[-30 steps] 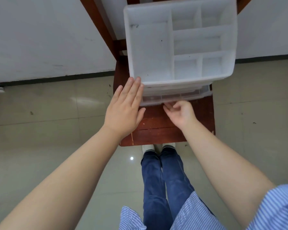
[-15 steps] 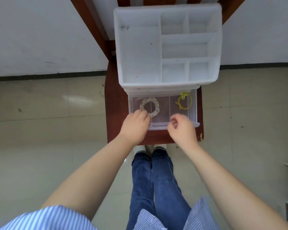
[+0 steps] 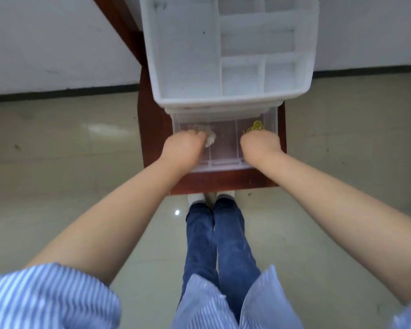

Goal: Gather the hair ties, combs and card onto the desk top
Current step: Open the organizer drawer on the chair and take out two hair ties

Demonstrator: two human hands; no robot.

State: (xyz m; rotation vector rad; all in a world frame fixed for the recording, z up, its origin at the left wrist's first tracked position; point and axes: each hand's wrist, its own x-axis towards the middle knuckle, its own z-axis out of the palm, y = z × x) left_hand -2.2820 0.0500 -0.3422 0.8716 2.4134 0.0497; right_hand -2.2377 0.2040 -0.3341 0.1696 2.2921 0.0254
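Observation:
A clear plastic drawer is pulled out from under a white organizer on a red-brown wooden desk. My left hand reaches into the drawer's left compartment, fingers curled down on a beige scrunchie hair tie that shows at my fingertips. In the right compartment my right hand closes over a yellow hair tie, part of which sticks out beyond my fingers. The drawer's middle compartment holds nothing. No combs or card are in view.
The organizer's top tray has several empty white compartments. A strip of bare desk top lies in front of the drawer. Below are a pale tiled floor, my jeans and shoes; a white wall is behind.
The drawer went from shut to pulled out. Both hands moved from its front edge into its left and right compartments, onto the two hair ties.

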